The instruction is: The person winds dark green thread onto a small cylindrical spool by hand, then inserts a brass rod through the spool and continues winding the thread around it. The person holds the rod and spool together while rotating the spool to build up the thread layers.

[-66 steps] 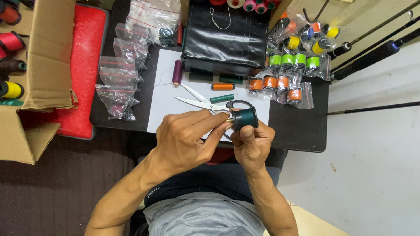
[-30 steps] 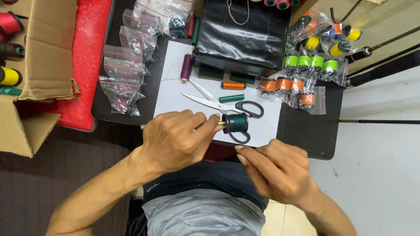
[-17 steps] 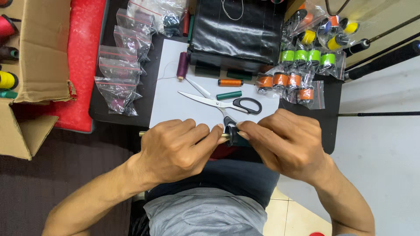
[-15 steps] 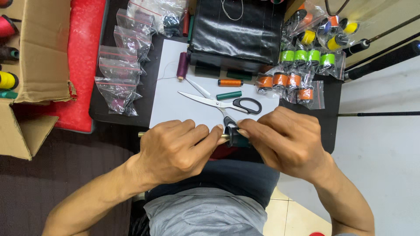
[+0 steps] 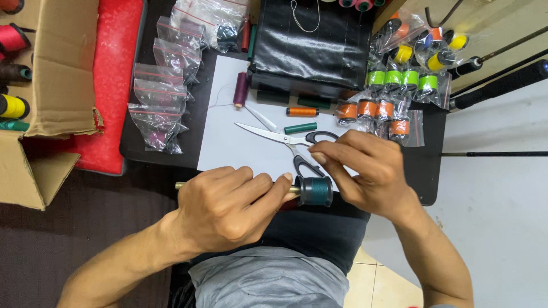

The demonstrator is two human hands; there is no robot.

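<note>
Dark teal thread spool (image 5: 314, 191) sat on the end of a thin brass-coloured rod (image 5: 181, 185), at the near edge of the counter (image 5: 425, 171), over the person's lap.

Head view: left hand (image 5: 228, 208) was fisted around the rod, thumb stretched along it up to the spool's left face. Right hand (image 5: 365, 171) was beside the spool on its right, fingers curled, fingertips (image 5: 317, 153) pinched together just above the spool; whether they held a thread end, I couldn't tell.

Just behind the hands, scissors (image 5: 291, 140) with black handles lay open on a white sheet (image 5: 228, 137), blades pointing left. On the same sheet: a maroon spool (image 5: 241, 90), a small orange bobbin (image 5: 302, 112) and a green one (image 5: 301, 128).

Right of the sheet, bagged orange spools (image 5: 371, 111), with bagged green spools (image 5: 399, 78) behind them. Black folded plastic (image 5: 311, 40) at the back. Clear zip bags (image 5: 160, 85) stacked on the left, near a red cushion (image 5: 114, 74) and an open cardboard box (image 5: 57, 68).
</note>
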